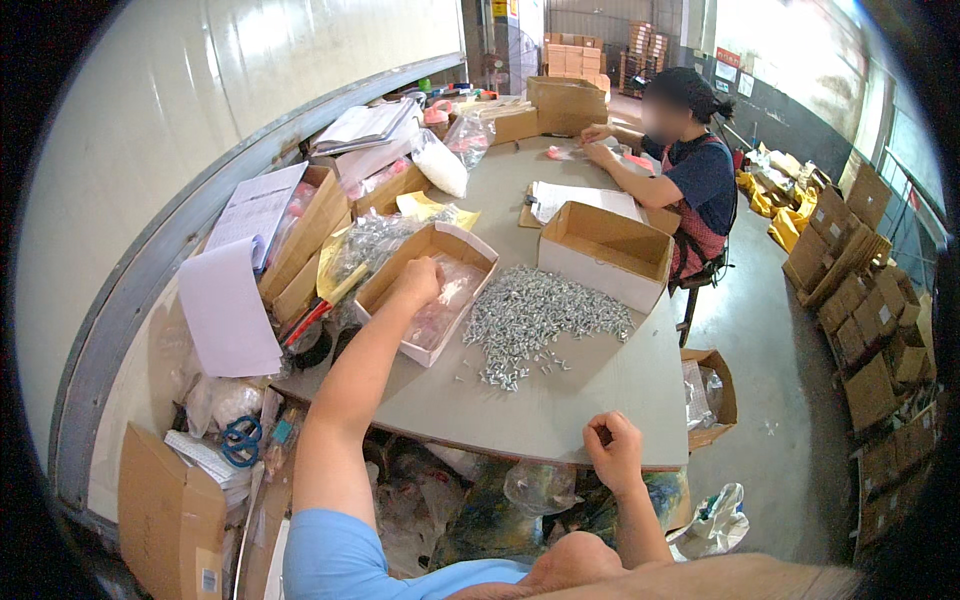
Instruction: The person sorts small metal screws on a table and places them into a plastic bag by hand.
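Note:
My left hand [422,278] reaches into a white open cardboard box [428,352] that holds clear plastic bags [455,290]. Its fingers are closed over the bags, and whatever they grip is hidden. My right hand [612,447] is curled closed at the table's near edge; what lies inside it, if anything, cannot be made out. Between the hands, a wide pile of small silvery screws [540,318] spreads over the grey table [500,418]. Behind the pile stands a second open box [610,250], white outside and brown inside.
A clipboard with papers [585,202] lies farther back. Across the table sits a co-worker [690,170], hands over small items. Cartons, papers [230,310] and bagged parts crowd the left side. A carton with bags [712,400] stands below the right edge.

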Tool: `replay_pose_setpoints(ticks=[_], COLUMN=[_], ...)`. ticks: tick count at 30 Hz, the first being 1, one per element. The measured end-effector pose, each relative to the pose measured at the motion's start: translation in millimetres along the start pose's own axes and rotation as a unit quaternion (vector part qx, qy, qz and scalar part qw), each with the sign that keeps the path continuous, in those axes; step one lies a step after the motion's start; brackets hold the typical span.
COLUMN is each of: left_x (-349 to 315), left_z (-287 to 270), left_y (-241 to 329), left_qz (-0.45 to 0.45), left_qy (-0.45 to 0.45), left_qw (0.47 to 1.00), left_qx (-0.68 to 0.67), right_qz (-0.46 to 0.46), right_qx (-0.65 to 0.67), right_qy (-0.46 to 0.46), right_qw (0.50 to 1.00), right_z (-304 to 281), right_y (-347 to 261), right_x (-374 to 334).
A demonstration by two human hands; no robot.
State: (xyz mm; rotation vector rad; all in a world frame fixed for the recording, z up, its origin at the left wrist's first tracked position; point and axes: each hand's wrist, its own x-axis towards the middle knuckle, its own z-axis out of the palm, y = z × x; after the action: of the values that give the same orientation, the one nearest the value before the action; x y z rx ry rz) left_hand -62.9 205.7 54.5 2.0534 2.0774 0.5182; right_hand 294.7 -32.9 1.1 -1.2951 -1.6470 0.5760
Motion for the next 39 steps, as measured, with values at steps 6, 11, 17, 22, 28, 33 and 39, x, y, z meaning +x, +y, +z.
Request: replay_pose_setpoints(ticks=[6,11,17,22,28,33,39], left_x=[-27.0,-35.9,-103.7,-207.4,-288.3,-325.5,-343.2], left_z=[-16.2,-17.6,-31.4,-31.8,22.8,103.3,171.3], left_y=[4.9,1.2,23.3,46.1,29.1,17.7,51.5], left_qz=[0.048,0.061,0.083,0.057,0.076,-0.031,-0.031], left_qy=[0.118,0.149,0.094,-0.087,-0.223,-0.324,-0.463], left_qw=[0.992,0.966,0.926,0.844,0.767,0.773,0.708], left_qx=[-0.008,-0.202,-0.357,-0.525,-0.597,-0.544,-0.533], right_qz=[0.006,0.006,0.041,-0.04,0.016,-0.035,-0.121], right_qx=[0.006,-0.026,-0.055,-0.232,-0.297,-0.256,-0.345], right_qy=[-0.013,-0.026,-0.129,-0.131,-0.138,-0.246,-0.304], right_qw=[1.0,0.999,0.989,0.963,0.945,0.934,0.879], right_z=[2.3,2.2,-1.7,18.4,70.1,75.8,48.6], right_y=[2.0,1.0,-4.0,21.7,26.5,5.1,-19.4], right_x=[-1.4,-1.0,19.6,78.0,141.6,119.2,55.6])
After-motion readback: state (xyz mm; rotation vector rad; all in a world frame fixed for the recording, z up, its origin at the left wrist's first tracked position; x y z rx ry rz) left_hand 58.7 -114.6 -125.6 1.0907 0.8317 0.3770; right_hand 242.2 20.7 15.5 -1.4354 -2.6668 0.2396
